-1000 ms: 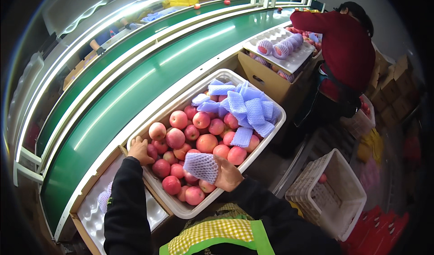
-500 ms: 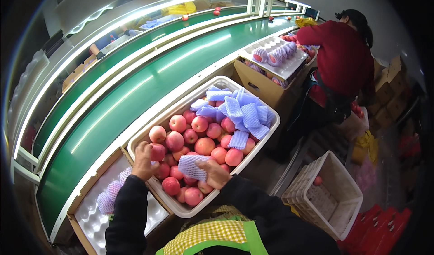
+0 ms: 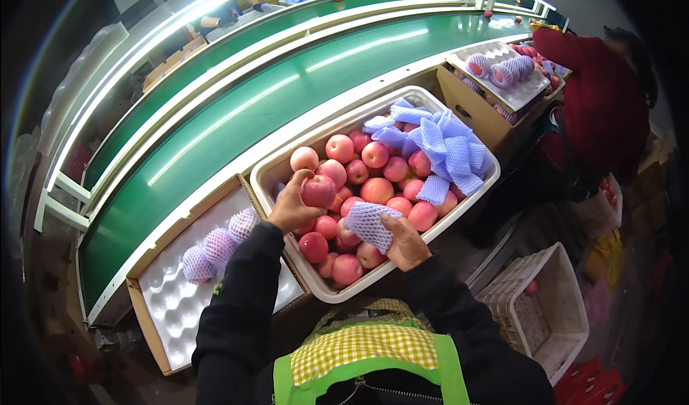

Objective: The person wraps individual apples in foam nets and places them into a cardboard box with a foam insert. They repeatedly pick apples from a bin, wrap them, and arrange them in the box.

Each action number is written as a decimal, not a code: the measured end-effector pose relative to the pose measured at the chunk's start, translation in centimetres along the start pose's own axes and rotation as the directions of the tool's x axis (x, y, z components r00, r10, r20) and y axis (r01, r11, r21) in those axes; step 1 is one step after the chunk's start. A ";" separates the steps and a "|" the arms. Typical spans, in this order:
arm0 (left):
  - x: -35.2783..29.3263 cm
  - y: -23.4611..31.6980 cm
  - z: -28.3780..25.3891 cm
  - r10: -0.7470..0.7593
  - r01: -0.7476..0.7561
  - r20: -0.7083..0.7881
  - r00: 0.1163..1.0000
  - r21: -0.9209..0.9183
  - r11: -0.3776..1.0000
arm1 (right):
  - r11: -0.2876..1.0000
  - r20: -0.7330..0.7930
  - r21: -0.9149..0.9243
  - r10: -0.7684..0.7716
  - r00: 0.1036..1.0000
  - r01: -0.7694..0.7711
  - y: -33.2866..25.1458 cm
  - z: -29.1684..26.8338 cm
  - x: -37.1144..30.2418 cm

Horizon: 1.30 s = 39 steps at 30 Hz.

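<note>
The left hand (image 3: 288,208) grips a round red-pink apple (image 3: 319,190), lifted just above the fruit in the white plastic crate (image 3: 287,162). The right hand (image 3: 405,241) holds a pale purple foam net sleeve (image 3: 369,223), just beside the apple, over the crate's near rim.

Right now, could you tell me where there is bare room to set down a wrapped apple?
The moulded tray is mostly bare: its near cups, below the three wrapped apples at its far edge, are free. The crate is crowded with apples and foam nets; the left hand and right hand work there.
</note>
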<state>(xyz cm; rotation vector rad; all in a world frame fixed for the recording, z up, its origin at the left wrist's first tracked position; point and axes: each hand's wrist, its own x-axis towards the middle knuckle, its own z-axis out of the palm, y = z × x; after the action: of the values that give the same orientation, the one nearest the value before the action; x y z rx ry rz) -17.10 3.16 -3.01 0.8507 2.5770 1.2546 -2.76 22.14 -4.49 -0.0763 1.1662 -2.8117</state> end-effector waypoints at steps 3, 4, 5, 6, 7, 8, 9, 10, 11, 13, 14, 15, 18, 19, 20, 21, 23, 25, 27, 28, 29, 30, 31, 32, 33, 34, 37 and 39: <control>-2.6 3.9 0.3 0.052 -0.053 -0.013 0.999 -0.235 0.971 | 0.999 0.018 -0.030 0.012 1.000 -0.011 -0.3 -0.7 0.0; -3.5 5.2 0.2 0.030 -0.030 -0.004 1.000 -0.298 0.954 | 0.999 0.096 -0.045 0.030 0.995 -0.026 -0.5 -0.8 0.2; -4.0 4.9 0.7 0.050 -0.046 0.002 0.999 -0.329 0.943 | 0.992 0.121 -0.122 0.032 0.992 -0.017 -0.7 -0.5 0.4; -4.7 6.1 0.3 0.054 -0.039 0.034 0.998 -0.345 0.938 | 0.980 0.146 -0.199 0.034 0.989 -0.004 -1.0 -0.2 0.5; -5.1 6.7 0.1 0.079 -0.056 0.057 0.995 -0.326 0.944 | 0.944 0.126 -0.330 0.019 0.992 0.024 -1.3 1.1 0.4; -5.5 7.1 0.1 0.103 -0.073 0.082 0.991 -0.308 0.949 | 0.889 0.109 -0.456 0.001 0.994 0.049 -1.5 1.7 0.4; -5.9 7.5 0.3 0.131 -0.118 0.056 0.990 -0.198 0.973 | 0.841 0.120 -0.541 0.073 0.990 0.003 -1.3 1.5 0.6; -6.2 7.5 0.8 0.124 -0.121 0.035 0.992 -0.092 0.988 | 0.824 0.128 -0.566 0.046 0.991 0.035 -1.2 1.6 0.7; -6.8 7.9 1.2 0.133 -0.133 0.030 0.991 -0.009 0.991 | 0.805 0.138 -0.589 0.019 0.990 0.067 -1.1 1.9 0.8; -8.0 7.9 1.5 0.143 -0.132 0.056 0.988 -0.168 0.977 | 0.850 0.085 -0.526 0.048 0.995 0.004 -1.6 2.8 0.5; -8.1 7.3 0.7 0.035 -0.016 0.038 0.999 -0.406 0.914 | 0.920 0.122 -0.391 0.071 0.990 -0.018 -1.8 2.8 0.2; -8.5 6.6 -0.7 -0.080 0.087 0.038 0.996 -0.622 0.778 | 0.967 0.167 -0.250 0.097 0.981 -0.053 -1.9 2.8 -0.4; -9.2 5.9 -1.7 -0.062 0.296 0.292 0.954 -0.900 0.321 | 0.970 0.181 -0.230 0.119 0.976 -0.076 -2.0 4.4 -1.4; -9.0 5.1 -0.9 0.005 0.402 0.420 0.908 -0.873 0.276 | 0.980 0.331 -0.178 0.143 0.933 -0.087 -1.4 3.5 -1.1; -9.7 5.2 0.4 0.098 0.518 0.509 0.855 -0.846 -0.129 | 0.986 0.474 -0.128 0.156 0.867 -0.108 -0.1 1.9 -0.3; -10.1 5.5 0.9 0.123 0.519 0.505 0.854 -0.845 -0.132 | 0.984 0.486 -0.086 0.180 0.855 -0.159 -0.1 2.1 -0.7; -10.2 6.1 0.6 0.203 0.501 0.472 0.858 -0.857 -0.125 | 0.965 0.517 -0.003 0.226 0.826 -0.262 0.2 2.8 -1.2; -10.4 5.6 0.8 0.183 0.475 0.450 0.874 -0.871 -0.126 | 0.939 0.581 0.118 0.197 0.790 -0.322 0.6 3.1 -0.9; -10.0 5.1 1.0 0.131 0.447 0.433 0.892 -0.889 -0.103 | 0.936 0.565 0.173 0.161 0.809 -0.308 0.0 3.2 -0.8; -10.1 5.4 0.2 -0.024 0.322 0.325 0.946 -0.943 -0.081 | 0.934 0.519 0.182 0.175 0.836 -0.308 -0.3 4.2 -0.5; -10.3 5.7 -1.3 -0.089 0.234 0.230 0.969 -0.972 0.035 | 0.946 0.345 0.133 0.234 0.909 -0.294 -1.2 5.8 -1.0; -10.3 6.5 -2.7 -0.125 0.152 0.134 0.983 -0.977 0.149 | 0.964 0.287 0.077 0.223 0.932 -0.255 -1.7 6.4 -0.7; -10.4 8.0 -3.7 -0.148 0.089 0.037 0.988 -0.929 0.358 | 0.976 0.227 0.021 0.206 0.952 -0.217 -2.2 6.8 -0.4; -10.6 9.1 -4.4 -0.148 0.030 -0.063 0.987 -0.833 0.552 | 0.989 0.178 -0.084 0.136 0.975 -0.123 -1.6 6.3 0.1; -10.8 9.6 -4.1 0.096 -0.178 -0.221 0.971 -0.386 0.905 | 0.981 0.141 -0.191 0.061 0.988 -0.033 -0.7 5.9 0.7; -10.7 10.9 -3.8 0.387 -0.386 -0.283 0.877 0.062 0.920 | 0.954 0.109 -0.295 -0.017 0.994 0.049 0.1 5.8 1.1; -10.9 10.2 -0.7 0.555 -0.451 -0.272 0.786 0.361 0.816 | 0.931 -0.009 -0.332 -0.160 0.987 0.148 1.8 6.5 2.2; -11.2 8.4 0.6 0.502 -0.403 -0.369 0.782 0.316 0.859 | 0.924 -0.064 -0.335 -0.219 0.974 0.186 2.5 6.9 2.4</control>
<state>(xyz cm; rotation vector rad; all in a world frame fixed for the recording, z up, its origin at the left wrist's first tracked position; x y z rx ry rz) -3.99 1.51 1.78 1.4657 3.0274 1.4359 -4.39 15.26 -1.39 -0.0850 1.7361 -2.7865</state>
